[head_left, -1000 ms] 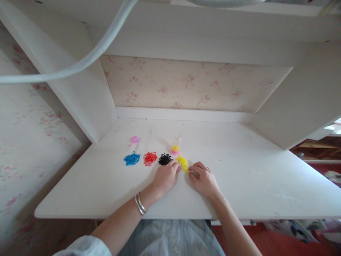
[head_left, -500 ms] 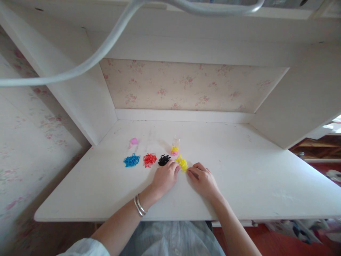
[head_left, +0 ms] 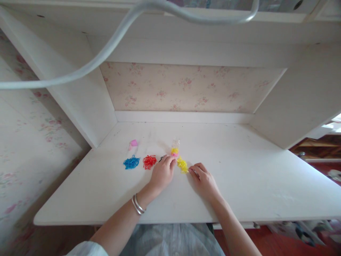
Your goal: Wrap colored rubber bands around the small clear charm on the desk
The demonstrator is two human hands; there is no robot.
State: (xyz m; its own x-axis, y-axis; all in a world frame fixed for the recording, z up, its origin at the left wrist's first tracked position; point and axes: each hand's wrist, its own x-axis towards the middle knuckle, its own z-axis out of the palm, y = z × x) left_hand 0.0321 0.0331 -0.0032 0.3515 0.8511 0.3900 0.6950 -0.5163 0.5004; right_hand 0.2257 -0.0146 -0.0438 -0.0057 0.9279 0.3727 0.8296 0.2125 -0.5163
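Observation:
Small heaps of tiny rubber bands lie in a row on the white desk: blue bands, red bands, and yellow bands. The black heap is almost hidden under my left hand. That hand is curled, knuckles up, its fingertips touching the base of a small clear container with yellow and pink bands inside. My right hand rests on the desk, thumb and forefinger pinched at the right edge of the yellow heap. Silver bangles circle my left wrist.
A small pink object lies behind the blue heap. White side panels and a floral back wall enclose the desk. A pale hose curves overhead under the shelf. Red floor and clutter show at the right.
My left hand slid forward and left, from beside the yellow heap onto the black heap, up to the clear container. My right hand stayed at the yellow heap.

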